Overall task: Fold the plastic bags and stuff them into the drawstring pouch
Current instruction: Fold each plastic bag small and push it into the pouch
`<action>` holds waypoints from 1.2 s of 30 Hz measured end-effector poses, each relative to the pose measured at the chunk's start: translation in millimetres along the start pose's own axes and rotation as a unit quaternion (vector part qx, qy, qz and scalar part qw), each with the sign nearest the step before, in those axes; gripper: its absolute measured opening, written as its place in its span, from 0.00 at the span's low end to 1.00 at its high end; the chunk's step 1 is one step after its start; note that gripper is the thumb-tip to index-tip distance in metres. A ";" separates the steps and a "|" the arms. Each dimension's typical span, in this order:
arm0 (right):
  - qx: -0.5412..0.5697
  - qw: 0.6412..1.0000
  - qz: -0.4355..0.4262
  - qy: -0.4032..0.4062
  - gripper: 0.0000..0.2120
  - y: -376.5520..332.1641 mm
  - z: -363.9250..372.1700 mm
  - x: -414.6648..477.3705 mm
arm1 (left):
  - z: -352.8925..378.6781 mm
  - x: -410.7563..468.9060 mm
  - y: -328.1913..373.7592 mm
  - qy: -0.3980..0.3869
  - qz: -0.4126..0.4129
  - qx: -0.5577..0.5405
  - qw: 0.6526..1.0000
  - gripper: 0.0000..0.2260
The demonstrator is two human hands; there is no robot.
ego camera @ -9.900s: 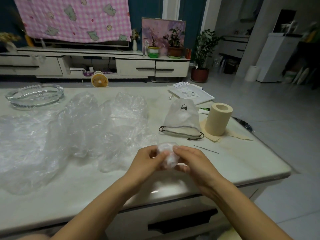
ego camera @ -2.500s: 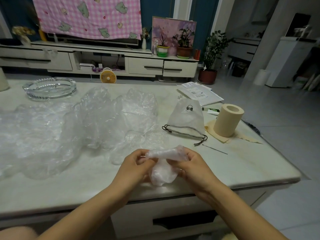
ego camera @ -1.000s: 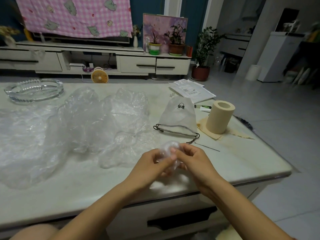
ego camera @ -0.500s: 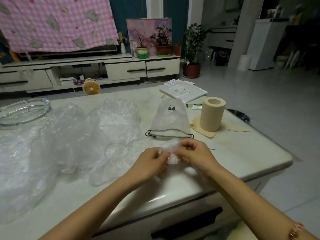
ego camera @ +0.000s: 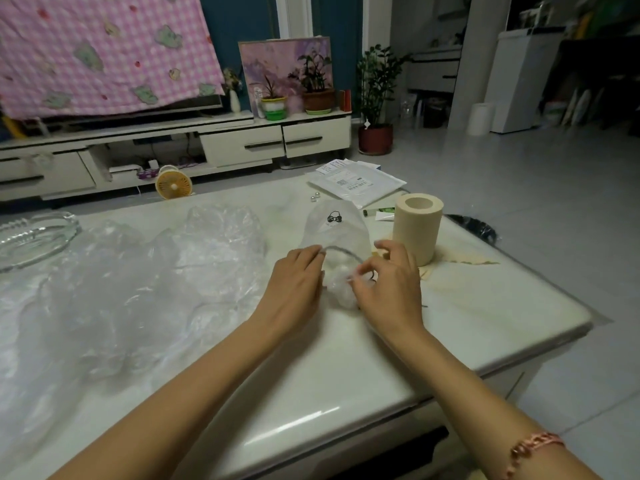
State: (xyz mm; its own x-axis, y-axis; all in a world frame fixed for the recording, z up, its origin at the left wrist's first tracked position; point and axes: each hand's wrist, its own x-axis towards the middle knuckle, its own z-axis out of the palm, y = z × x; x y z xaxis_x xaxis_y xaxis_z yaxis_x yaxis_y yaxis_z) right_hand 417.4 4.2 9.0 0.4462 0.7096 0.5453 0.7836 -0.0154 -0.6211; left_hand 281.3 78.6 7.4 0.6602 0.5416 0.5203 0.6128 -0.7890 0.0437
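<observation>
Progress: early, by my reading. One bag has reached the pouch and nearly all the rest is still unfolded.
Done: one small folded wad of clear plastic (ego camera: 341, 292) is compacted and sits at the mouth of the white translucent drawstring pouch (ego camera: 334, 230) with a black bow mark. I cannot tell whether any of it is inside yet.
Left to do: the wad has to go fully in. The heap of loose crumpled clear plastic bags (ego camera: 138, 289) covers the left half of the glossy white counter (ego camera: 346, 382), out to its left edge, and none of it is folded. The pouch lies flat, so I judge it close to empty.
Left hand (ego camera: 298, 285): its fingers (ego camera: 313, 254) are curled, the tips pinching the dark corded rim of the pouch mouth and lifting it, which I take as holding the mouth open.
Right hand (ego camera: 388, 289): thumb and forefinger are closed on the wad's right side, just at the rim. The other fingers (ego camera: 391, 251) are raised and spread and touch nothing. I cannot tell whether the pinch also catches the cord.
Pouch position: toward the far right corner of the counter, mouth turned to the near edge, just beside a cream cylindrical roll of tape (ego camera: 419, 226).
Wad position: between my two hands, touching the pouch mouth, well in from the near edge. I cannot tell whether it rests on the counter or hangs just above it.
</observation>
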 end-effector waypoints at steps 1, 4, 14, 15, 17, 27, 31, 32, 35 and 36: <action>-0.007 0.999 -0.034 0.022 0.04 -1.9 2.2 2.8 | -4.0 -2.5 4.4 0.015 0.006 -0.029 0.999 0.17; 0.004 0.994 -0.095 0.050 0.06 -5.0 15.5 9.9 | -6.1 -13.4 13.3 0.033 0.026 -0.102 0.994 0.15; -0.102 0.972 -0.175 0.115 0.15 -13.4 56.1 16.9 | -9.3 -40.7 17.4 -0.036 -0.007 -0.178 0.983 0.20; -0.126 0.969 -0.185 0.104 0.12 -15.6 56.6 17.5 | -10.8 -41.1 17.4 -0.032 -0.020 -0.173 0.984 0.21; -0.175 0.966 -0.184 0.053 0.11 -21.3 59.5 18.9 | -15.2 -45.4 15.9 -0.031 -0.034 -0.155 0.987 0.21; -0.234 0.949 -0.065 -0.202 0.16 -32.3 61.7 17.4 | -62.6 -104.0 -12.7 -0.111 -0.212 -0.027 0.971 0.26; -0.193 0.963 -0.089 -0.167 0.21 -49.8 40.7 7.6 | -62.5 -111.2 -8.8 -0.120 -0.216 -0.011 0.969 0.11; -0.172 0.967 -0.094 -0.160 0.21 -52.3 34.3 5.6 | -63.1 -109.1 -7.0 -0.107 -0.200 -0.010 0.974 0.06; -0.074 0.974 -0.110 -0.184 0.25 -58.6 13.3 -0.8 | -61.5 -112.3 -10.0 0.003 -0.152 -0.006 0.988 0.03; -0.038 0.970 -0.125 -0.207 0.28 -59.9 6.1 -4.0 | -65.3 -113.2 -7.0 0.029 -0.146 -0.012 0.989 0.05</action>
State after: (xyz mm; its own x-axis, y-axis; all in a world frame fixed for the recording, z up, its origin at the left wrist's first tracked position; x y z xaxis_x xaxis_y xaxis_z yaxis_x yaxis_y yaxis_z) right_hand 366.0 6.6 40.6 0.0383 0.9196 0.3910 0.8816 0.1531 -0.4465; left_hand 173.9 3.9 3.8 0.4311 0.7303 0.5300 0.7624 -0.6089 0.2189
